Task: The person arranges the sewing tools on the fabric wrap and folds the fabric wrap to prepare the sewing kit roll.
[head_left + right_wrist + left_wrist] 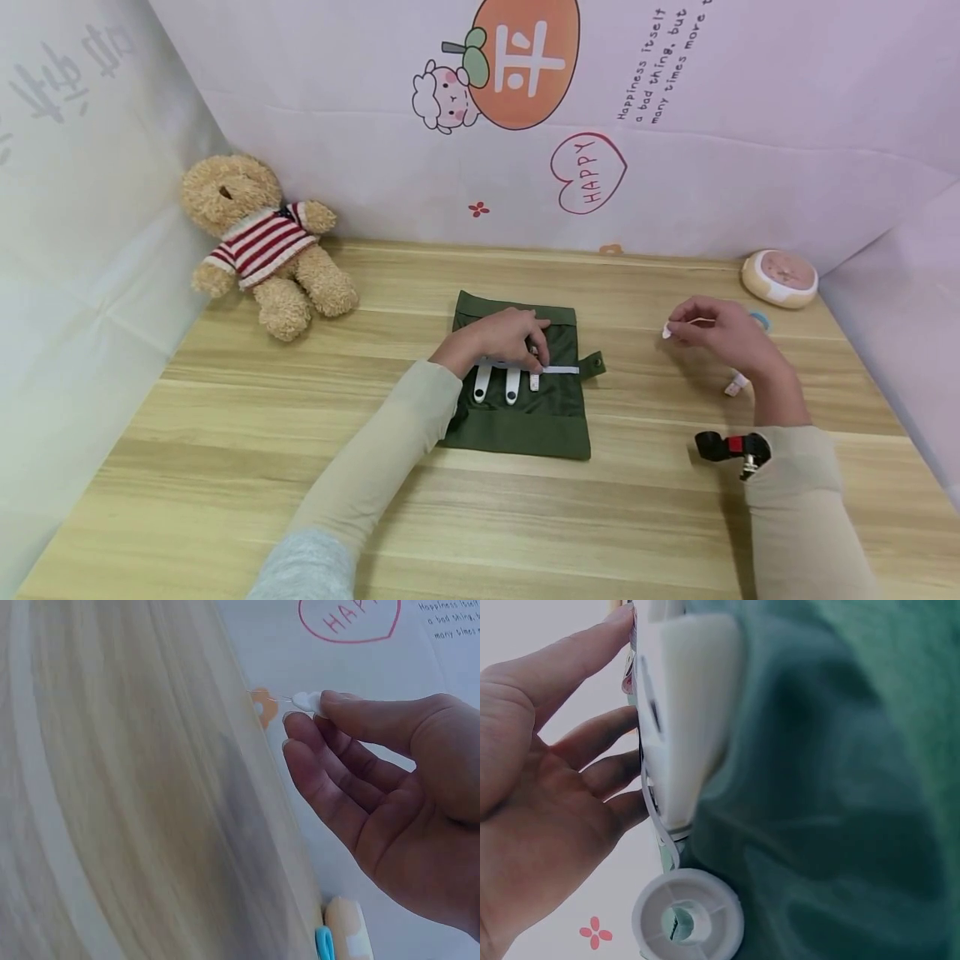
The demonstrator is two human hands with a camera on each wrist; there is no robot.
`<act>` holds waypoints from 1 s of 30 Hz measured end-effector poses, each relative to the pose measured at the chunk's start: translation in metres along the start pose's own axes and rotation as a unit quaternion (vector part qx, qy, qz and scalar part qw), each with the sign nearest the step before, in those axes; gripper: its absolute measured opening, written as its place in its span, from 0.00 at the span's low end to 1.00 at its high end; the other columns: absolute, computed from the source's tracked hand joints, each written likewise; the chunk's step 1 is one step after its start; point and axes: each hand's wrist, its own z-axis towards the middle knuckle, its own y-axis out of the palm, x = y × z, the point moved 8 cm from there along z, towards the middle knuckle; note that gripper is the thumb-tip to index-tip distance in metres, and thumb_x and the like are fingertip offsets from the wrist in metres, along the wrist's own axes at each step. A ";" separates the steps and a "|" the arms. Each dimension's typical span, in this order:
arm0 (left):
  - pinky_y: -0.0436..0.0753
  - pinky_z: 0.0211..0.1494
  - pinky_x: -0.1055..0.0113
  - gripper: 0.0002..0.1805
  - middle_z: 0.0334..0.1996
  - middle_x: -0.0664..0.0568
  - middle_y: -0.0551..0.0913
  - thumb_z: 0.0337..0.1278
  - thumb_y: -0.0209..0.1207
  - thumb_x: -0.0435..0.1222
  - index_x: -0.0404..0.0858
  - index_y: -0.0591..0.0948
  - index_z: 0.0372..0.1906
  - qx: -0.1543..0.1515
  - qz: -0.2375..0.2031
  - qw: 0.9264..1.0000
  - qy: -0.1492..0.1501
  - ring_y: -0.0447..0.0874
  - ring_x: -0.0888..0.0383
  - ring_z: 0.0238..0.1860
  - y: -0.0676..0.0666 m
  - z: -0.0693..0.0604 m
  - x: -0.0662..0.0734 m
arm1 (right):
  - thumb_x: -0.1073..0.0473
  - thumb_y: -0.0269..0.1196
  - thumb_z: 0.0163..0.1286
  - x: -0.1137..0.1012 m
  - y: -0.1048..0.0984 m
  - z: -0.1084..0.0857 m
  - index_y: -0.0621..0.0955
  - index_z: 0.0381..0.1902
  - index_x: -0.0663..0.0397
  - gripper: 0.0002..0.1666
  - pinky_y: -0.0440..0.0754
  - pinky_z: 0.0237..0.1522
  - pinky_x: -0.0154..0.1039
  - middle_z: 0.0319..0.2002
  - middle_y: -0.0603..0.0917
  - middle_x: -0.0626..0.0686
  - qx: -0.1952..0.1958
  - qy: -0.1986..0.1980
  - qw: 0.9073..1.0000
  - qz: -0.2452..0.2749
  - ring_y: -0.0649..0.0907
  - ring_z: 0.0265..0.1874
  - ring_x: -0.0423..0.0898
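Observation:
A dark green fabric pouch (pixel 517 437) lies spread on the table. White tools with dark dots (pixel 512 386) and a narrow white strip (pixel 534 382) sit under its white elastic strap (pixel 561 370). My left hand (pixel 506 337) reaches over the pouch, thumb and forefinger pinching the strap; the left wrist view hides those fingertips. There a white spool (pixel 688 915) shows beside a blurred white tool (pixel 694 712). My right hand (pixel 723 333), raised right of the pouch, pinches a small white needle threader (pixel 306 701) with a thin wire loop, between thumb and forefinger.
Behind the right hand stands a rounded beige case (pixel 780 279). A blue ring-shaped piece (pixel 761 320) and a small white item (pixel 736 384) lie partly hidden by that hand. A teddy bear (pixel 262 242) sits at the back left, against the printed backdrop (pixel 360 183).

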 end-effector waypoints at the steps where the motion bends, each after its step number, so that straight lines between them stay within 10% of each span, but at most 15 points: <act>1: 0.48 0.79 0.54 0.05 0.75 0.48 0.65 0.61 0.70 0.35 0.44 0.91 0.40 0.000 -0.003 1.000 0.000 0.43 0.47 0.81 0.000 0.000 0.000 | 0.60 0.63 0.76 -0.002 0.001 0.001 0.81 0.46 0.66 0.11 0.86 0.38 0.37 0.41 0.83 0.63 0.000 -0.001 1.000 0.002 0.87 0.37 0.45; 30: 0.54 0.78 0.57 0.04 0.75 0.48 0.65 0.61 0.70 0.35 0.44 0.91 0.39 0.002 -0.012 1.000 0.000 0.42 0.49 0.81 0.000 -0.001 0.002 | 0.66 0.62 0.75 -0.043 0.049 0.039 0.80 0.46 0.72 0.10 0.87 0.43 0.46 0.42 0.81 0.66 -0.041 -0.025 0.994 0.102 0.88 0.38 0.54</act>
